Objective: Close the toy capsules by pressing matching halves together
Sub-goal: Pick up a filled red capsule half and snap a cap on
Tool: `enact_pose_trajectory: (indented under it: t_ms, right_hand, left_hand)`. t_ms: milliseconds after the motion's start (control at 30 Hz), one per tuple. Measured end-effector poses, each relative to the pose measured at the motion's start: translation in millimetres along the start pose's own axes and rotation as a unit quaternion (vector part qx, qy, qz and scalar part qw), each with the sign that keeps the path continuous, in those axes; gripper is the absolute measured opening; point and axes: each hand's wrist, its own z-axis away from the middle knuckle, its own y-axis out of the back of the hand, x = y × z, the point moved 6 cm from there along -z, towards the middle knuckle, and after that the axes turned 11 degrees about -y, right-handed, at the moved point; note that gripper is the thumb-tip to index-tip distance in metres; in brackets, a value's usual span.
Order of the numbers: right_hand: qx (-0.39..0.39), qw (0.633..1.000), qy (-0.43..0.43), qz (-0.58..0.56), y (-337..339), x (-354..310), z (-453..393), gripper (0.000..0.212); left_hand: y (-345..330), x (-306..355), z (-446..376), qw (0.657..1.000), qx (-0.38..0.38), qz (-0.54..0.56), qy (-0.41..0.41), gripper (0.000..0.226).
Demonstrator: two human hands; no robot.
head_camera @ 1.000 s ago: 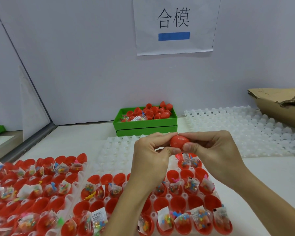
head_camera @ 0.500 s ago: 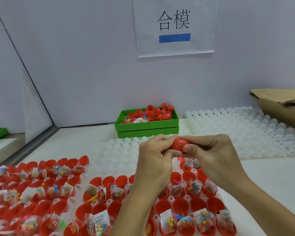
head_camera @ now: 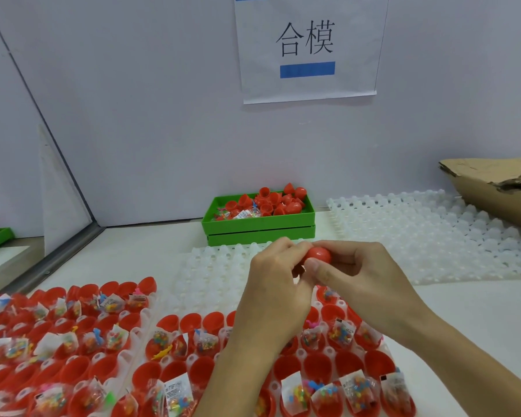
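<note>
The white surface (head_camera: pixel 139 251) carried trays of open red halves (head_camera: pixel 175 341) stuffed with toy packets, green bin (head_camera: pixel 257 227) behind. Above them, left hand (head_camera: pixel 278 284) and right hand (head_camera: pixel 358 275) had crowded closer than a moment before, each grip curled tight around the red capsule (head_camera: pixel 319 255). Less seam showed; the halves looked nearly pressed home, judging by that squeeze.

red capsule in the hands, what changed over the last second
Both hands squeezed closer together around the red capsule, so the left hand and right hand now cover more of it than a second ago. Neither hand let go; the grip is on both sides as before. The trays of open red halves, the green bin and the wall sign stayed put.
</note>
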Motion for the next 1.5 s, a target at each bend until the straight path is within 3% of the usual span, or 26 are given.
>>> enact_pose_trajectory:
  t_ms: [133, 233, 333, 400, 467, 933, 1100, 1267, 1500]
  right_hand:
    - [0.003, 1.000, -0.027, -0.014, -2, 6, -1, 0.027]
    - [-0.010, 0.995, -0.068, -0.073, -1, 16, -4, 0.022]
    - [-0.060, 0.977, -0.077, -0.187, -3, 16, -6, 0.028]
    - [-0.105, 0.969, -0.057, -0.216, -6, 11, -6, 0.026]
    - [-0.116, 0.971, -0.037, -0.205, -7, 9, -5, 0.029]
    - [-0.069, 0.990, 0.018, -0.118, 1, 7, -3, 0.026]
    - [-0.058, 0.992, 0.015, -0.115, 2, 7, -3, 0.026]
    - [-0.016, 0.998, 0.008, -0.067, 5, 7, -3, 0.038]
    - [0.093, 0.992, 0.045, 0.073, 14, 3, -1, 0.048]
  left_hand:
    - [-4, -3, 1, 0.999, -0.019, 0.026, 0.032, 0.024]
    - [-6, -20, 6, 0.978, -0.020, 0.140, 0.150, 0.050]
    - [-11, -32, 15, 0.908, -0.054, 0.322, 0.263, 0.069]
    - [-17, -27, 15, 0.845, -0.060, 0.456, 0.273, 0.057]
    - [-19, -19, 11, 0.823, -0.047, 0.507, 0.253, 0.041]
    - [-21, -20, 11, 0.845, 0.030, 0.478, 0.237, 0.030]
    - [-24, -20, 10, 0.820, 0.051, 0.508, 0.258, 0.027]
    - [-30, -16, 11, 0.769, 0.012, 0.567, 0.294, 0.039]
    - [-32, -25, 17, 0.766, 0.004, 0.534, 0.356, 0.028]
